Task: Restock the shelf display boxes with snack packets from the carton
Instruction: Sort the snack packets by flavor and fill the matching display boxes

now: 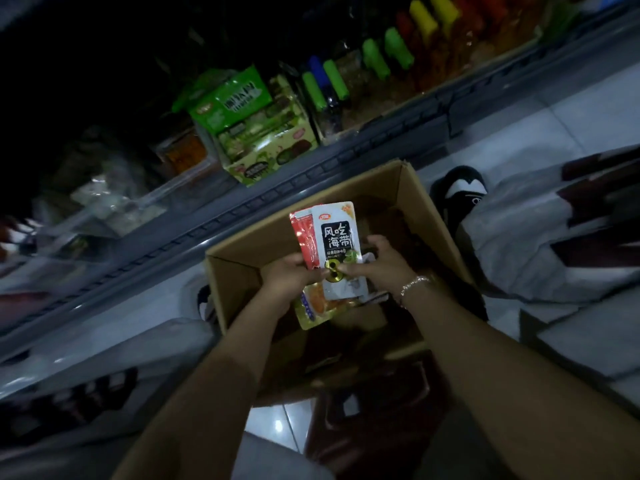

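Left hand (289, 277) and right hand (379, 266) both grip a fanned bunch of packets (337, 244), white one in front, red behind, held over the open carton (429, 216) on the floor. Beyond, the shelf (311, 174) holds a green display box (266, 147) with packets inside.

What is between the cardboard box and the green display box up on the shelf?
In the head view, only the dark grey shelf edge lies between the carton and the green display box.
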Demonstrator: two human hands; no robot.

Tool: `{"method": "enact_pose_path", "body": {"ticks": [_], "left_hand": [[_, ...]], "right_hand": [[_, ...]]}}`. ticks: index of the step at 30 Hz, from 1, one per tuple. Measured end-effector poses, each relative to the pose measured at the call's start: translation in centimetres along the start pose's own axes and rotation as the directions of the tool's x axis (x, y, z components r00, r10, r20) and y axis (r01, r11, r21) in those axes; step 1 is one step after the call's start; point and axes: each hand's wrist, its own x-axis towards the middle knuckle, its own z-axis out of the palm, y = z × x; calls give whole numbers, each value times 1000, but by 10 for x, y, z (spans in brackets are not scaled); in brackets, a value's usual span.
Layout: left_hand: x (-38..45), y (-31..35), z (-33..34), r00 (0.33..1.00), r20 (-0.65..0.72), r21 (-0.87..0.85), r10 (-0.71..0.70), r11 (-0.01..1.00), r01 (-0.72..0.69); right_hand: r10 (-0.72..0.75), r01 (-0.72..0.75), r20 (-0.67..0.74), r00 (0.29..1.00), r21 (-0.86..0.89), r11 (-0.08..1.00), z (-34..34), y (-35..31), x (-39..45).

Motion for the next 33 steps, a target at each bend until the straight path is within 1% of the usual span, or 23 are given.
{"method": "enact_pose_path", "body": {"ticks": [2,4,6,9,11,13,15,17,19,21,23,25,27,28,30,33], "left_hand": [[-20,12,-16,998,26,3,57,998,-57],[-41,28,-32,993,46,7,105,994,-105],[-63,45,-50,986,64,6,156,988,-157],[-101,77,-77,962,100,-45,254,967,-251],[-130,101,-94,941,183,-40,283,959,-281],[-160,122,-106,913,294,24,284,952,-304],[-184,137,-116,885,370,43,283,946,-320],[-198,143,-124,861,427,6,274,952,-306],[-203,144,-131,844,458,4,278,949,-315],[-202,142,-136,833,463,-1,302,940,-340],[-200,143,-139,827,455,-29,330,934,-357],[-199,147,-141,823,441,-56,358,926,-374],[-197,151,-146,839,378,-87,392,917,-390],[-196,152,-149,855,322,-123,406,914,-387],[-194,153,-152,881,222,-232,418,900,-369],[-197,155,-149,897,140,-392,419,855,-338]], "right_hand": [[-43,43,123,991,5,999,3,-18,-15],[-116,112,191,975,29,993,9,-38,-30],[-188,186,235,954,31,982,16,-62,-43],[-277,269,256,926,67,961,24,-107,-64],[-333,312,287,898,117,943,27,-137,-82],[-381,349,360,852,154,925,29,-163,-101],[-411,383,418,811,151,911,31,-185,-118],[-413,405,436,800,115,907,32,-203,-131],[-403,405,428,809,92,910,31,-218,-140],[-422,427,381,823,74,901,26,-230,-146],[-478,488,267,837,31,872,16,-245,-152],[-549,552,166,819,31,833,2,-261,-157],[-602,602,103,792,31,798,-14,-273,-161],[-616,616,84,784,23,787,-20,-277,-163],[-621,620,73,781,31,784,-29,-280,-164],[-626,623,91,775,55,780,-32,-279,-165]]}}
